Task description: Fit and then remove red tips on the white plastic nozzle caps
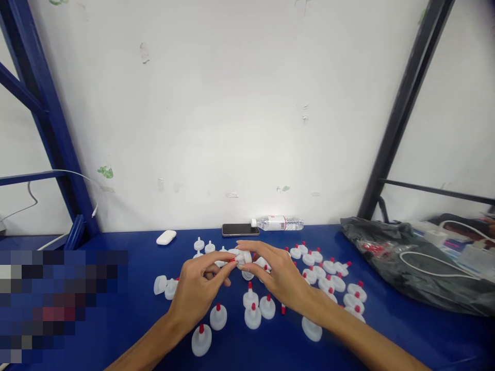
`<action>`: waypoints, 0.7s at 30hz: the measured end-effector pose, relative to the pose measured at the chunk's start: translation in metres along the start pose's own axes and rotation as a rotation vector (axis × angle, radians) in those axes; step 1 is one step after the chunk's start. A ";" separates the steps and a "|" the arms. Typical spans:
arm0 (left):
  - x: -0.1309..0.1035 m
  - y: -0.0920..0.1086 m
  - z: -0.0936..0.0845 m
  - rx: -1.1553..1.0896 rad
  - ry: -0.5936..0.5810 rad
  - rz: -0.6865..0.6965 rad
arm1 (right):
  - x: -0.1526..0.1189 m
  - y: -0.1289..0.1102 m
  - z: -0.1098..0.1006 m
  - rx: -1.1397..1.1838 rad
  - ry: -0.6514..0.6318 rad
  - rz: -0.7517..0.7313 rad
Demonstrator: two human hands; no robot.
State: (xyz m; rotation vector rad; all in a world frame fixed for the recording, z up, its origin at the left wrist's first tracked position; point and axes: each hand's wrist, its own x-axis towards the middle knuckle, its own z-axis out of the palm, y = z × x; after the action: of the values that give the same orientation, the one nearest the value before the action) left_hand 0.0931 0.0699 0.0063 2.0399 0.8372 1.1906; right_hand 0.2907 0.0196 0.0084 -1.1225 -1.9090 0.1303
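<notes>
Nearest us, our forearms (145, 341) run up to the grip, where we observe the left hand (197, 275) pinching a red tip (232, 260) between thumb and finger, and the right hand (279, 270) closed round the white cap (243, 256) it meets. Just beyond and left of this grip stand plain caps (199, 244); red-tipped caps (252, 317) stand nearer and to its right on the blue table (270, 346), with a phone (237, 230) and bottle (276, 223) beyond.

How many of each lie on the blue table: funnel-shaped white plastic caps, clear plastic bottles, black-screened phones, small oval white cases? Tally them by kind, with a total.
White plastic caps: at least 20 (some hidden)
Clear plastic bottle: 1
Black-screened phone: 1
Small oval white case: 1
Total: at least 23
</notes>
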 end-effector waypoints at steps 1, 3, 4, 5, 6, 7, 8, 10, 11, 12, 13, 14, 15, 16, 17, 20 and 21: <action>-0.001 -0.001 0.000 0.025 0.007 0.029 | 0.000 -0.002 0.000 0.009 -0.003 0.018; -0.001 -0.003 0.001 0.072 0.013 0.094 | 0.000 -0.006 -0.001 0.029 -0.012 0.059; -0.001 -0.005 0.002 0.086 0.013 0.124 | 0.000 -0.009 -0.001 0.041 -0.019 0.078; -0.001 -0.006 0.003 0.093 0.011 0.155 | 0.000 -0.011 -0.002 0.056 -0.028 0.094; -0.001 -0.007 0.005 0.091 0.012 0.193 | 0.000 -0.014 -0.003 0.072 -0.037 0.106; -0.001 -0.008 0.006 0.088 0.007 0.226 | 0.000 -0.015 -0.003 0.089 -0.044 0.115; -0.001 -0.008 0.007 0.089 -0.001 0.258 | 0.000 -0.017 -0.003 0.105 -0.049 0.119; -0.002 -0.008 0.008 0.100 -0.014 0.329 | 0.000 -0.019 -0.002 0.136 -0.057 0.118; -0.002 -0.007 0.009 0.110 -0.018 0.358 | 0.000 -0.019 -0.001 0.152 -0.062 0.116; -0.003 -0.007 0.009 0.122 -0.023 0.375 | 0.000 -0.019 -0.001 0.169 -0.071 0.116; -0.003 -0.007 0.009 0.135 -0.031 0.387 | 0.000 -0.019 -0.001 0.188 -0.081 0.118; -0.003 -0.006 0.009 0.145 -0.038 0.398 | 0.000 -0.019 0.000 0.209 -0.089 0.122; -0.003 -0.007 0.009 0.160 -0.048 0.400 | 0.000 -0.018 -0.001 0.230 -0.097 0.131; -0.003 -0.007 0.009 0.175 -0.057 0.398 | 0.001 -0.017 -0.001 0.250 -0.099 0.139; -0.003 -0.008 0.008 0.190 -0.060 0.395 | 0.001 -0.016 -0.002 0.268 -0.090 0.146; 0.001 -0.013 0.004 0.268 -0.019 0.398 | 0.004 -0.011 -0.006 0.288 -0.030 0.171; 0.003 -0.014 0.002 0.318 0.004 0.404 | 0.005 -0.009 -0.008 0.286 0.000 0.183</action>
State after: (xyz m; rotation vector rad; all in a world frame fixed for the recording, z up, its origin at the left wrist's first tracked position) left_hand 0.0930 0.0806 -0.0040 2.5554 0.6661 1.3404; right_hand 0.2896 0.0162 0.0206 -1.0970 -1.7200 0.4893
